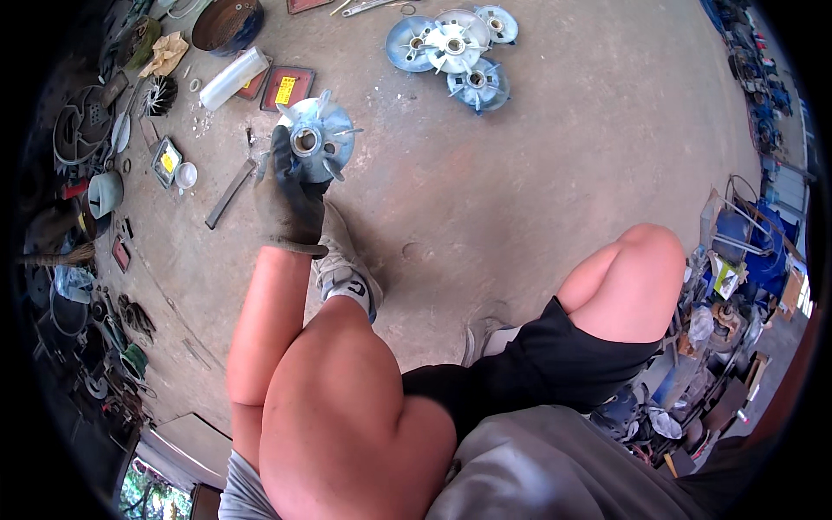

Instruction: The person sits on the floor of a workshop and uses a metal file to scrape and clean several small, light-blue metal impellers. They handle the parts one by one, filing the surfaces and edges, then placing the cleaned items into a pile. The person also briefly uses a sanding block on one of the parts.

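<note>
My left hand (290,201), in a dark work glove, grips a blue-grey metal cooling fan (340,130) by its left and lower edge. The fan is a round disc with upright blades and a bored hub facing up, held off the floor above my left shoe (344,264). The glove's thumb lies along the disc's left side, while the other fingers are mostly hidden beneath it. Farther off to the right, several similar fans (455,50) lie in an overlapping cluster on the concrete. My right hand is out of view.
Beside the held fan lie a flat metal bar (230,195), a clear plastic roll (234,78) and a dark red tray with a yellow label (288,88). A rusty round pan (227,28) stands beyond. Metal parts and clutter line the left side; boxes and scrap (724,286) crowd the right.
</note>
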A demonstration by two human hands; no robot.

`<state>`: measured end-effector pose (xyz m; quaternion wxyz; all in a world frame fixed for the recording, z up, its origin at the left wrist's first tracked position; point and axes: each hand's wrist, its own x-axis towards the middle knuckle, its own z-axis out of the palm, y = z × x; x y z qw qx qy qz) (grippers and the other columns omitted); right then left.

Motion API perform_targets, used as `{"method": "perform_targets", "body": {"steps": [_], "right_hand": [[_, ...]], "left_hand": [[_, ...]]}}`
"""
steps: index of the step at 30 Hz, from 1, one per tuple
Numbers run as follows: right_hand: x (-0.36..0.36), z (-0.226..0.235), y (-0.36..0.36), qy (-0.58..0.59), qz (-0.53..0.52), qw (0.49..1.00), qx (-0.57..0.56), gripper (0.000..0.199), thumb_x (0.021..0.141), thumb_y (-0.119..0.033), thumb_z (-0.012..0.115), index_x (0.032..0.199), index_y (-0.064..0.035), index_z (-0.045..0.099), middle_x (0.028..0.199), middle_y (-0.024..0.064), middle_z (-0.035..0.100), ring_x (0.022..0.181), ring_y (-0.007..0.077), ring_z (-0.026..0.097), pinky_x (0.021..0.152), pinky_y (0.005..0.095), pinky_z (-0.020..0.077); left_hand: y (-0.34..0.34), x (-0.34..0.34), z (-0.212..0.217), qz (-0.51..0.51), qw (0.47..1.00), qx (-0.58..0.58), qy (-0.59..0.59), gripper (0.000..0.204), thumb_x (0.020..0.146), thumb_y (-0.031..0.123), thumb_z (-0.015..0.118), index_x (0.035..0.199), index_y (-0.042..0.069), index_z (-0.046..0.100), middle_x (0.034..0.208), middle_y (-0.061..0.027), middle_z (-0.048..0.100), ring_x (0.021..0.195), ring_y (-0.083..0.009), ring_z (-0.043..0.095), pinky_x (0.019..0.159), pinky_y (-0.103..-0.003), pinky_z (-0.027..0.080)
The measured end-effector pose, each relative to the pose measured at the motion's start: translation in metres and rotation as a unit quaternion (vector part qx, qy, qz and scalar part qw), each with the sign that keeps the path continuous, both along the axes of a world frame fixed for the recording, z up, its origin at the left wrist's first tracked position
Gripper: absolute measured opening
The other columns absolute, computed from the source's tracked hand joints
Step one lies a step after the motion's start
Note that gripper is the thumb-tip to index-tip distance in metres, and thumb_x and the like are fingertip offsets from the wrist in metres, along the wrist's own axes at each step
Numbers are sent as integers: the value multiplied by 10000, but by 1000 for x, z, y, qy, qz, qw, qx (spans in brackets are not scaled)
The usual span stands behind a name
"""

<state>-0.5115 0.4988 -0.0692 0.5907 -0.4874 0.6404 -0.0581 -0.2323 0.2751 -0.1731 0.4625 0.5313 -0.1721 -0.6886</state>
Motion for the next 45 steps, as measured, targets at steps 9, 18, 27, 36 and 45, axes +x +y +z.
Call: {"method": "perform_targets", "body": {"steps": [9,18,27,36,45], "right_hand": [[77,-4,11,-84,66,993,-58,451,1135,-458,463,1168,-55,662,831,-10,563,700,59,492,619,227,364],[-23,-80,-40,95,-67,987,-114,479,1142,-486,440,1153,-60,658,816,-11,551,689,56,490,606,224,358],[-85,-115,-69,45,-268,956,-107,507,1149,-514,417,1138,-65,654,801,-12,539,677,52,488,593,222,352],[-180,55,-168,-221,-401,803,-383,537,1156,-542,394,1124,-71,649,786,-13,526,665,48,486,579,219,346],[-47,87,-158,-4,-95,982,-166,487,1175,-428,407,990,-53,656,757,83,617,768,197,697,708,402,559]], "left_hand": [[5,11,-18,-87,986,-106,-96,625,1005,121,709,1571,44,456,1500,-110,601,1290,-261,656,1017,-389,590],[9,12,-5,-34,991,-105,-82,761,963,79,733,1636,25,381,1515,-156,590,1338,-290,630,1059,-394,560],[13,16,-12,-129,898,-245,-343,598,1035,60,660,1597,62,457,1370,-107,654,1195,-233,695,961,-370,616],[8,2,3,18,999,-51,9,514,1082,156,631,1567,46,502,1225,-89,712,1119,-234,722,897,-363,633],[-7,24,21,-229,698,-471,-489,653,929,116,759,1531,17,528,1162,-173,749,1038,-375,750,875,-441,618]]}}
